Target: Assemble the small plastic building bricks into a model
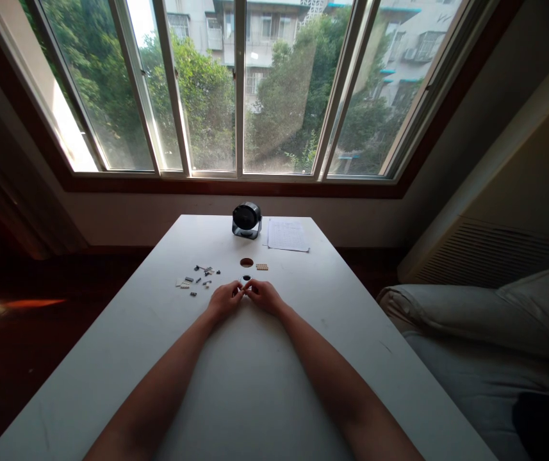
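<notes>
1. White tabletop (255,384) carried both bare forearms, which ran forward from the near edge and converged toward the middle of the surface.
2. Left hand (225,299) and right hand (264,296) rested on the table with wrists low and fingertips meeting; the fingers of both were curled together around a small part (245,287). That part was too small to identify, and whether each hand actually pinched it could not be told.
3. Just beyond the fingertips sat a small round ring-shaped piece (245,278), touching or nearly touching the hands.
4. Left of the hands lay a scatter of small dark and pale pieces (197,276), apart from one another.
5. Farther on lay a brown round disc (246,262) with a tan studded plate (262,266) just beside it on the right.
6. Near the far edge stood a small black desk fan (246,219), and beside it a printed sheet of paper (287,235); its writing was not legible.
7. Behind the table, a window (240,89) showed trees and buildings.
</notes>
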Demonstrator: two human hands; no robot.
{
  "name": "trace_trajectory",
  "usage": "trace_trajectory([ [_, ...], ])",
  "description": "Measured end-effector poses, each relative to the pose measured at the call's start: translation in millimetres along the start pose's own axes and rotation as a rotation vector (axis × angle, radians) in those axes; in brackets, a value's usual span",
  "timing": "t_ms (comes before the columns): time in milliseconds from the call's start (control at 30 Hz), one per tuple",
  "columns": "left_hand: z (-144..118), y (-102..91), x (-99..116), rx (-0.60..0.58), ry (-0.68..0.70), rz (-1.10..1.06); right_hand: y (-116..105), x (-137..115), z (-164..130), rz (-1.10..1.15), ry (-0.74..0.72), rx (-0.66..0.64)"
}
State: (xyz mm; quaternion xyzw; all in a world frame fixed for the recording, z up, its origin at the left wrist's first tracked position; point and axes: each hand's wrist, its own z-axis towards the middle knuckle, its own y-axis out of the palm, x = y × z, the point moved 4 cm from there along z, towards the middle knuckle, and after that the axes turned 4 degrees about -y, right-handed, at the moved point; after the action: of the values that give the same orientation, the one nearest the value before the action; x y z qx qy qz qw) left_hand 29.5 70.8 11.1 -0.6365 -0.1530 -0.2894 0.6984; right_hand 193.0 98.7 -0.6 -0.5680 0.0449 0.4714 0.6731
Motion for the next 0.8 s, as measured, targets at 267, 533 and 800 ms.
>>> trace_trajectory([
  [267,1.7,2.9,-2.5,0.021,0.018,0.008,0.8,1.4,0.5,-0.007,0.005,0.004],
  [533,0.3,1.2,-1.9,0.024,0.016,0.004,2.2,3.7,0.8,-0.007,-0.008,0.003],
  [800,1.0,1.3,-1.6,0.022,0.017,0.01,2.9,5.3,0.9,-0.013,-0.008,0.007],
])
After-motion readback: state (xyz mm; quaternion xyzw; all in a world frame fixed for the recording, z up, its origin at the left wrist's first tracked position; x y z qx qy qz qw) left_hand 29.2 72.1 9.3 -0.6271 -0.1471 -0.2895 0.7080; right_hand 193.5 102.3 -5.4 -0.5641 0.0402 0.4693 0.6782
